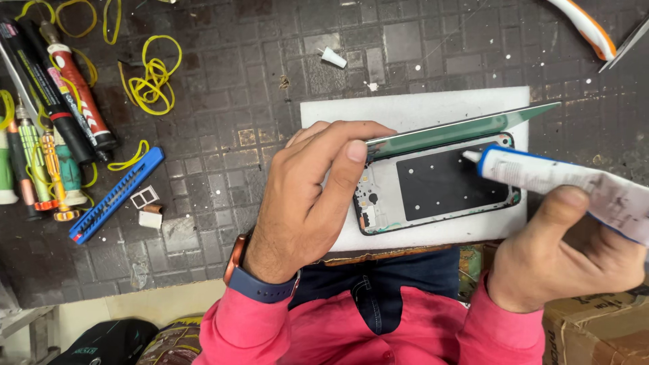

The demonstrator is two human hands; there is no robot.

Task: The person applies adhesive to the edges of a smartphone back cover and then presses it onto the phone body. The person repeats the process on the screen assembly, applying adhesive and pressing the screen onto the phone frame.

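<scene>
An opened phone frame (439, 186) lies on a white pad (419, 108), its dark inner plate facing up. My left hand (311, 196) pinches the lifted screen panel (466, 128) by its left end, holding it tilted up on edge over the frame's far side. My right hand (568, 257) grips a white glue tube (574, 182) with a blue collar. The tube's white nozzle touches the frame's upper right area.
Screwdrivers and glue tubes (61, 115) lie at the far left with yellow rubber bands (154, 78). A blue cutter (115, 196) and small card trays sit left of my hand. Orange-handled pliers (588, 27) rest at the top right. A cardboard box (595, 331) is below right.
</scene>
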